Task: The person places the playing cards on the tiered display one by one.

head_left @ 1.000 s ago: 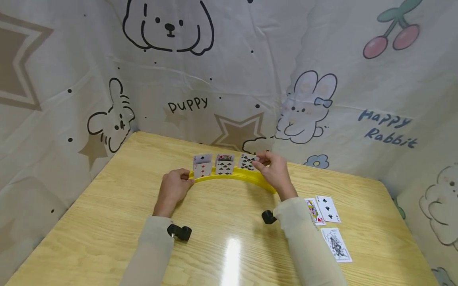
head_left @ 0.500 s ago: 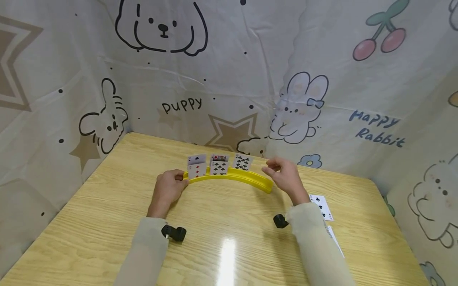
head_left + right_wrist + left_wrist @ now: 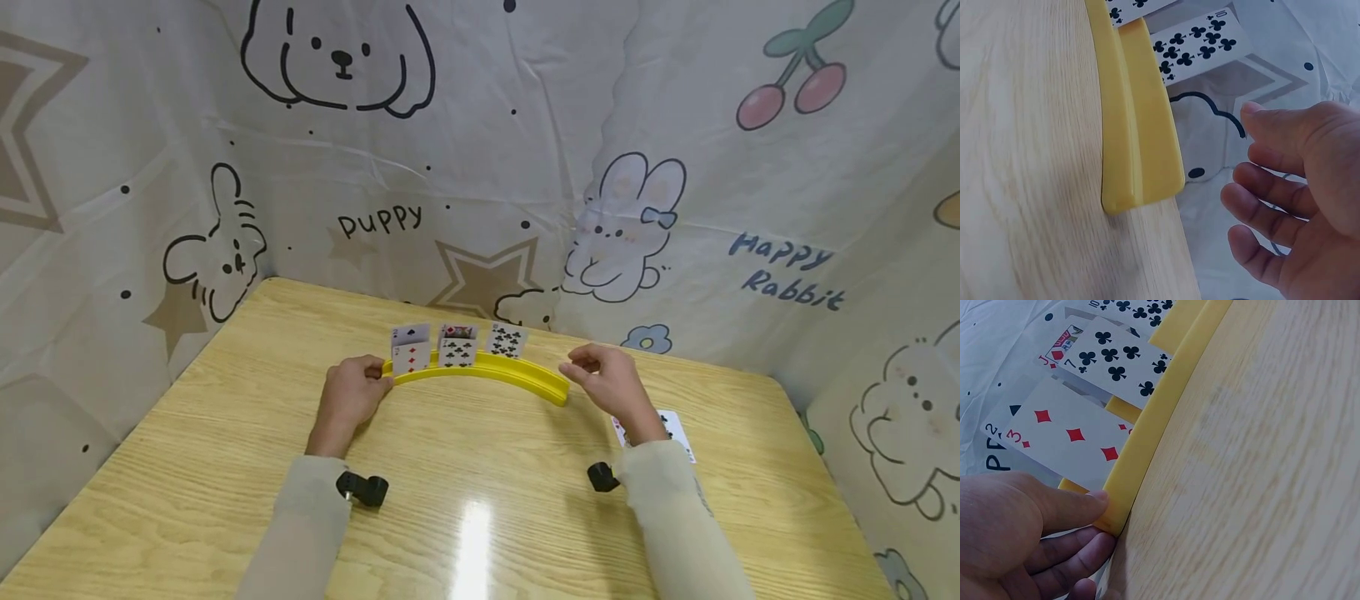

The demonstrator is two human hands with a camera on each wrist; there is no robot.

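A curved yellow card holder (image 3: 517, 374) stands on the wooden table with several playing cards upright in it. My left hand (image 3: 352, 392) pinches its left end between thumb and fingers. Nearest that hand is the three of diamonds (image 3: 1069, 428), in front of a two of spades. In the middle the seven of clubs (image 3: 1113, 362) overlaps a jack of diamonds (image 3: 1063, 344). Farther right, the ten of clubs (image 3: 1200, 47) stands in the back row. My right hand (image 3: 611, 383) hovers just off the holder's right end, fingers loosely bent with nothing between them.
Face-up cards (image 3: 678, 433) lie on the table at the right, partly hidden by my right wrist and sleeve. A printed cloth (image 3: 480, 167) hangs along the table's back edge. Black wrist cameras (image 3: 363, 489) sit at both cuffs.
My right hand has let go of the ten of clubs, which stays in the holder, and has drawn back to the right and slightly nearer. My left hand keeps its hold.
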